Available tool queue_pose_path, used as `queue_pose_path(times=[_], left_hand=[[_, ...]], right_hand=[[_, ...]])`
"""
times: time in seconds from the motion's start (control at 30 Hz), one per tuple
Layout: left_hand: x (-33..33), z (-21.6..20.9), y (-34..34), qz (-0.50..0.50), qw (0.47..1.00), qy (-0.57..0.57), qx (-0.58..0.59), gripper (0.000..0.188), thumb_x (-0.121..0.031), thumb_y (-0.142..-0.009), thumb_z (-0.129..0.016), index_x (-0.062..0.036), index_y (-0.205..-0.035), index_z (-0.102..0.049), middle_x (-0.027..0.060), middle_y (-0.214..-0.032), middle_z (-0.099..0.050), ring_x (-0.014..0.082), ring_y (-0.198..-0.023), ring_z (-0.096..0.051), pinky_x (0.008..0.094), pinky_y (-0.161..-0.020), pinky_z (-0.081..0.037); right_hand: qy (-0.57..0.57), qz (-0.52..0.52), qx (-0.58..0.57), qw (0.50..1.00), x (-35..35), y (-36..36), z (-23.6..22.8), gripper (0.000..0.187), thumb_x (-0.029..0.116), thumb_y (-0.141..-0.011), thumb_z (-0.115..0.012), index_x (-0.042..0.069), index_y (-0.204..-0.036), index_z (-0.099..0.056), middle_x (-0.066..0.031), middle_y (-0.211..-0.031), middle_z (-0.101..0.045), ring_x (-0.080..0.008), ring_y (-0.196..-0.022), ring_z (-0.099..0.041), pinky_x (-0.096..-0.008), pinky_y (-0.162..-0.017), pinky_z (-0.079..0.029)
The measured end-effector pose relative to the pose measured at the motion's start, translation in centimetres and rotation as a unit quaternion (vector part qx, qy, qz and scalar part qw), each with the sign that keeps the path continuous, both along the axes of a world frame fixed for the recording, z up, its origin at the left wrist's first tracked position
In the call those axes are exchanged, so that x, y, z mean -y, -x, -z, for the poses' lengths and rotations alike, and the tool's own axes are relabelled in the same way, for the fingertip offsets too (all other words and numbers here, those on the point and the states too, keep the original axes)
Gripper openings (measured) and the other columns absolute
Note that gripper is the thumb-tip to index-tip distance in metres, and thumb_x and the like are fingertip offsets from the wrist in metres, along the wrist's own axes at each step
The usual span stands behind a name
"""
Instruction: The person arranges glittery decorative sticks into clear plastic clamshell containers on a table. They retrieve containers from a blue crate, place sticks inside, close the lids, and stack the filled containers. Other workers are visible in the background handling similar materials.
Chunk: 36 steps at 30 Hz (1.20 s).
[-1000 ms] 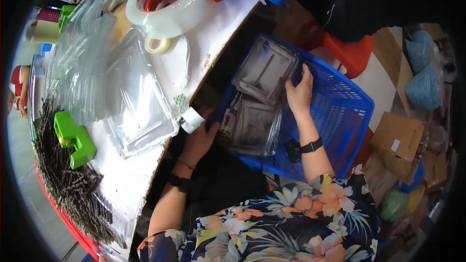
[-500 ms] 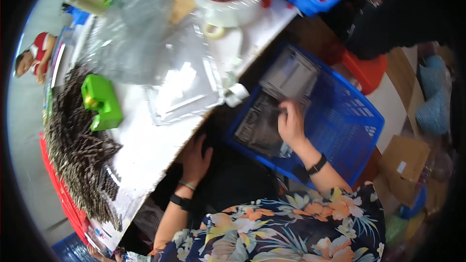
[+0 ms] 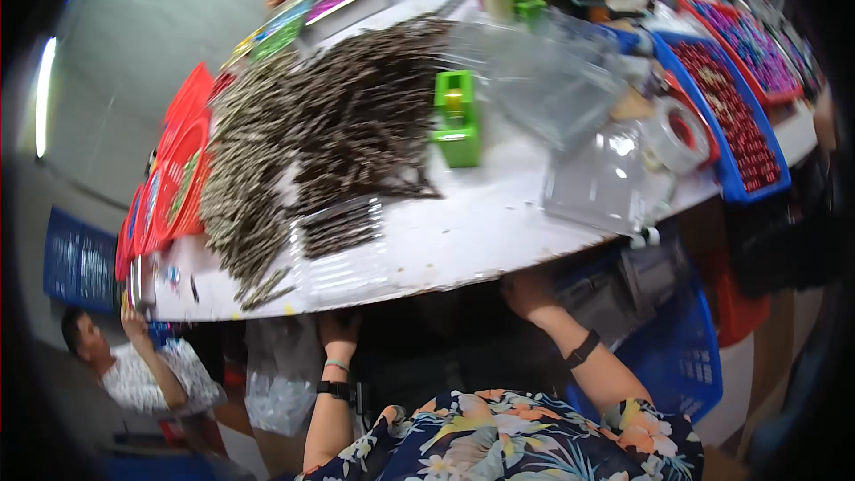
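Note:
My left hand (image 3: 340,330) is low at the near table edge, in shadow, with its fingers hidden. My right hand (image 3: 531,296) is at the same edge further right, beside the blue basket (image 3: 704,365) under the table; its fingertips are dark and smeared. Whether either hand holds anything does not show. On the table beyond my left hand lies a clear ribbed plastic tray (image 3: 343,276) with several dark twisted strands in it. A large heap of brown twisted strands (image 3: 347,98) spreads behind it.
A green tape dispenser (image 3: 458,147) stands mid-table. To its right are clear plastic bags (image 3: 557,93), clear plastic covers (image 3: 592,183), a tape roll (image 3: 674,138) and a blue bin (image 3: 770,180) of red pieces. Red baskets (image 3: 189,178) line the left edge. Two people sit nearby.
My view has swung left and up, bringing more of the table into sight. My right hand has left the blue basket and come to the table's near edge.

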State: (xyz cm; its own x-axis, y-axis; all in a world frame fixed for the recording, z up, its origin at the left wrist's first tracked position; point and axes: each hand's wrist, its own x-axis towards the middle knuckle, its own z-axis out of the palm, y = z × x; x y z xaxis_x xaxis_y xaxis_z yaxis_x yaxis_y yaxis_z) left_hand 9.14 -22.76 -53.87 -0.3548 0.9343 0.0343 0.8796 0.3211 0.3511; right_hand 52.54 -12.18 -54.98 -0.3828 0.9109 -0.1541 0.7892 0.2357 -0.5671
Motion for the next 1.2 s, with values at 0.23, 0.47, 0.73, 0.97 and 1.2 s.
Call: queue_pose_path(times=[0.23,0.47,0.73,0.97,1.2], left_hand=[[3.6,-6.7,-2.3,0.041,0.991,0.108,0.072,0.022,-0.026,-0.084,-0.069,-0.0042,-0.086,-0.07,0.0206,-0.086,-0.07,0.0417,-0.084,-0.067,0.0498,-0.074,-0.054],[7.8,-14.9,-4.9,0.215,0.858,0.388,0.259,0.025,-0.03,-0.085,-0.073,-0.0051,-0.083,-0.069,0.0106,-0.072,-0.067,0.0243,-0.068,-0.066,0.0356,-0.063,-0.052],[2.2,-11.9,-6.8,0.241,0.945,0.15,0.161,0.032,-0.025,-0.088,-0.068,-0.0013,-0.109,-0.066,0.0188,-0.097,-0.07,0.035,-0.094,-0.067,0.042,-0.083,-0.054],[6.0,-8.4,-0.6,0.082,0.982,-0.012,0.17,0.029,-0.024,-0.089,-0.065,-0.0008,-0.106,-0.068,0.0213,-0.1,-0.069,0.039,-0.094,-0.066,0.0434,-0.086,-0.053],[22.3,8.9,4.6,-0.141,0.883,0.213,0.393,0.029,-0.022,-0.092,-0.062,-0.0005,-0.11,-0.067,0.0155,-0.099,-0.072,0.0249,-0.091,-0.069,0.0369,-0.083,-0.053]], right_hand=[[0.146,-0.086,-0.014,0.985,3.1,-0.5,-3.5,0.017,0.024,-0.081,-0.063,0.011,-0.087,-0.073,-0.0165,-0.091,-0.071,-0.0367,-0.087,-0.068,-0.0461,-0.079,-0.054],[-0.129,-0.012,-0.025,0.991,3.2,0.9,-2.2,0.035,0.035,-0.086,-0.067,0.006,-0.105,-0.069,-0.0201,-0.095,-0.069,-0.0388,-0.092,-0.066,-0.0473,-0.083,-0.054],[0.032,-0.032,0.095,0.994,-0.5,2.5,-1.5,0.028,0.036,-0.088,-0.065,0.011,-0.097,-0.072,-0.0176,-0.097,-0.071,-0.0388,-0.092,-0.067,-0.0488,-0.083,-0.053],[-0.035,-0.035,0.042,0.998,2.5,-0.3,-1.3,0.039,0.031,-0.086,-0.071,0.006,-0.115,-0.065,-0.0195,-0.116,-0.066,-0.0409,-0.106,-0.062,-0.047,-0.093,-0.05],[0.123,0.038,-0.025,0.991,-1.6,-1.1,1.6,0.026,0.026,-0.084,-0.076,0.003,-0.092,-0.068,-0.0135,-0.085,-0.07,-0.0257,-0.079,-0.065,-0.0406,-0.076,-0.052]])
